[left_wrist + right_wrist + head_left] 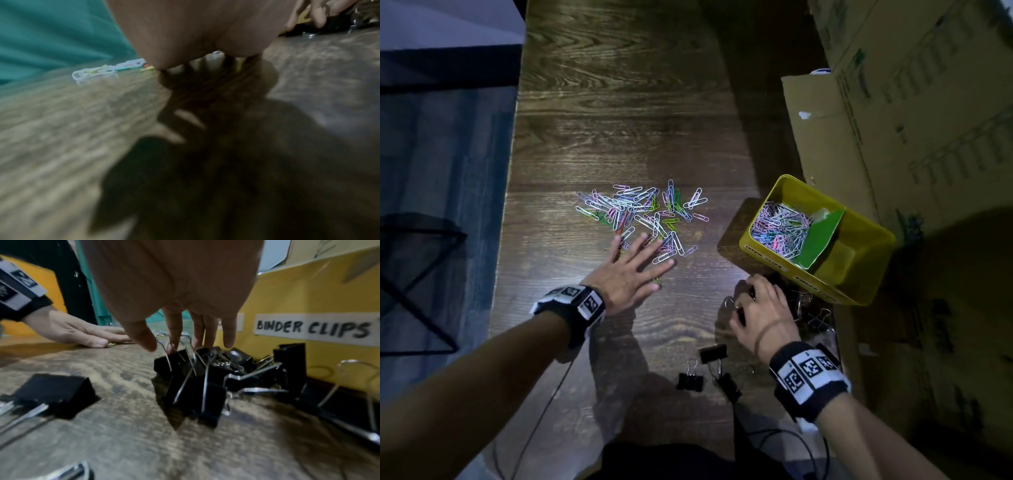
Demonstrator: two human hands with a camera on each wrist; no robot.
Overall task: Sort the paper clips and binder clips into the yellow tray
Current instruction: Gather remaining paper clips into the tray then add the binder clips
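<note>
Loose coloured paper clips (pixel 640 212) lie spread on the dark wooden table. My left hand (pixel 650 270) rests flat on their near edge, fingers straight and spread; the left wrist view is blurred, showing my left hand (pixel 205 61) and a few paper clips (pixel 96 73). The yellow tray (pixel 767 260) stands at the right, with paper clips (pixel 780 222) in its left compartment beside a green divider (pixel 822 236). My right hand (pixel 753 298) curls over black binder clips (pixel 811 315) in front of the tray. The right hand (pixel 162 344) pinches the wire handles of a binder clip cluster (pixel 195 378).
Large cardboard boxes (pixel 911 102) stand right behind the tray. A few separate binder clips (pixel 690 380) lie near the table's front edge. The tray wall carries a "BINDER CLIPS" label (pixel 312 327). The table's left edge (pixel 506 240) drops to the floor. A cable (pixel 774 435) lies near me.
</note>
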